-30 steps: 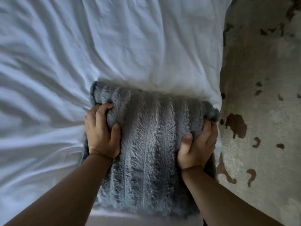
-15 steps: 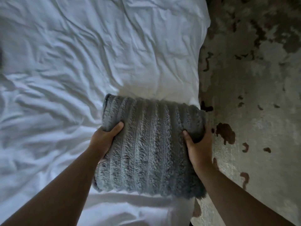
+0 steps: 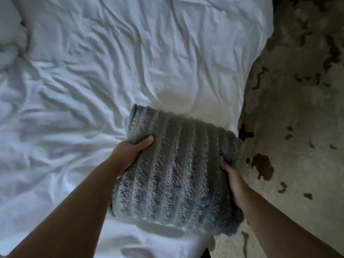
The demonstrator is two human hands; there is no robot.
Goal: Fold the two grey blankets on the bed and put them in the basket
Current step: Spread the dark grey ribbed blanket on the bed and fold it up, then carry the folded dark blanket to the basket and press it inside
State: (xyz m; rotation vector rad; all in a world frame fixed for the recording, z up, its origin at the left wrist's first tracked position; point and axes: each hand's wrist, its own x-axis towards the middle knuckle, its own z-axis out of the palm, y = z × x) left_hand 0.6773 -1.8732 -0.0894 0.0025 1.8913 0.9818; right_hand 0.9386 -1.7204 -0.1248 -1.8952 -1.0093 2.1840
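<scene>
Now — left hand (image 3: 130, 152), right hand (image 3: 231, 175): fingers (image 3: 146, 142) clamped on folded blanket (image 3: 176, 174) | juts past bed (image 3: 130, 62) edge

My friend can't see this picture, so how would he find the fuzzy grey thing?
Start at the big bed, all crumpled and white. At its near right corner, next to the blotchy floor, the left hand and right hand grip a folded grey blanket. It is the only dark, fluffy, ribbed thing against all that white.
</scene>
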